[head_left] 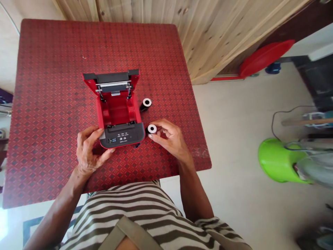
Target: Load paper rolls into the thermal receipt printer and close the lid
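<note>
A red and black receipt printer [121,135] stands on the table with its lid [111,83] raised and its red roll bay [119,109] bare inside. My left hand [90,149] is closed around the printer's front left corner, thumb along the front edge. At the printer's right side, my right hand [170,137] pinches a small paper roll [152,128] between thumb and fingers. This roll has a white ring-shaped end, a dark core hole and a dark side. A second, similar roll [147,103] stands just behind it, beside the printer, with no hand touching it.
The table [52,80] has a red patterned cover. Wooden panelling [145,12] rises along its far edge. On the floor to the right are a green bucket [273,159], a red round object [265,57] and a dark cable [277,118].
</note>
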A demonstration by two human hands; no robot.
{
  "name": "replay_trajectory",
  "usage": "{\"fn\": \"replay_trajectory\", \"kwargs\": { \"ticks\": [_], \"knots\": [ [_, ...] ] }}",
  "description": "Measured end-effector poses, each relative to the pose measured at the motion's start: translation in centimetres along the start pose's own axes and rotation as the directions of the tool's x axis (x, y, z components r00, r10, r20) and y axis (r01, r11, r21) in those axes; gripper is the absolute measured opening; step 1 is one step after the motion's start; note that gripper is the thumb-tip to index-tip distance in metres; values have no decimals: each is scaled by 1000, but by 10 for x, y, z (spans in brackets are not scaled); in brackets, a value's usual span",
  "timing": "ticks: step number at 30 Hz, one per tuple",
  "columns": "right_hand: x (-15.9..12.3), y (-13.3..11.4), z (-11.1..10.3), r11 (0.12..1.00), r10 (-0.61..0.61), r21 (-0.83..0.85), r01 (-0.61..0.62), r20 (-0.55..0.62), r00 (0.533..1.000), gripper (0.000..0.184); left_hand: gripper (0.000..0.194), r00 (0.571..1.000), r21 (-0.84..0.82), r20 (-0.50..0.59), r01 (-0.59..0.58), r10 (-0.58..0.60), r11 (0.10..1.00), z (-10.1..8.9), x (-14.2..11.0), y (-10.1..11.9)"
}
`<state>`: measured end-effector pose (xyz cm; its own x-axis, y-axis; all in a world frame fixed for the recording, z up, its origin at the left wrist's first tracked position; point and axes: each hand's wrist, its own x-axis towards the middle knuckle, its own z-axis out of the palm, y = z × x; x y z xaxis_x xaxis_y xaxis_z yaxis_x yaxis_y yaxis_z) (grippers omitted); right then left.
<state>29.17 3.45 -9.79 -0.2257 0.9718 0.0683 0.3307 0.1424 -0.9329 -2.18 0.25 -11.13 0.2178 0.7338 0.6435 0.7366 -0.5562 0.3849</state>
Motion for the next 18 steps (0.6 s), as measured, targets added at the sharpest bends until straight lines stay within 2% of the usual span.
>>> {"fn": "replay_trajectory", "kwargs": {
  "ticks": [2, 5, 8, 10, 12, 14, 16, 18],
  "knots": [
    [-1, 4, 4, 998, -10, -56, 12, 26, 1000, 18, 70, 1000, 4, -10, -17, 17, 1000, 0, 0, -1],
    [-3, 4, 1, 999, 13, -51, -10, 68, 998, 24, 71, 1000, 2, -3, -2, 2, 1000, 0, 0, -1],
    [-4, 2, -14, 996, 84, 12, -87, 157, 984, 38, 71, 1000, -14, 2, 11, -11, 1000, 0, -1, -1],
    [1, 1, -27, 991, 124, 17, -130, 181, 976, 41, 72, 1000, -23, -1, 0, 0, 1000, 1, -1, -1],
    [13, 3, -36, 992, 124, -29, -121, 101, 987, 31, 73, 1000, -28, -6, -6, 6, 1000, 1, -1, -1],
    [32, 8, -36, 994, 76, -76, -77, -28, 997, 25, 73, 1000, -33, -9, 8, -8, 999, 1, -1, -1],
    [54, 18, -27, 994, 31, -99, -42, -110, 993, 33, 72, 1000, -39, -13, 19, -20, 999, 1, -1, -2],
    [73, 28, -14, 994, 15, -111, -26, -99, 995, 49, 70, 1000, -48, -15, 27, -27, 999, 1, -1, -2]
  ]
}}
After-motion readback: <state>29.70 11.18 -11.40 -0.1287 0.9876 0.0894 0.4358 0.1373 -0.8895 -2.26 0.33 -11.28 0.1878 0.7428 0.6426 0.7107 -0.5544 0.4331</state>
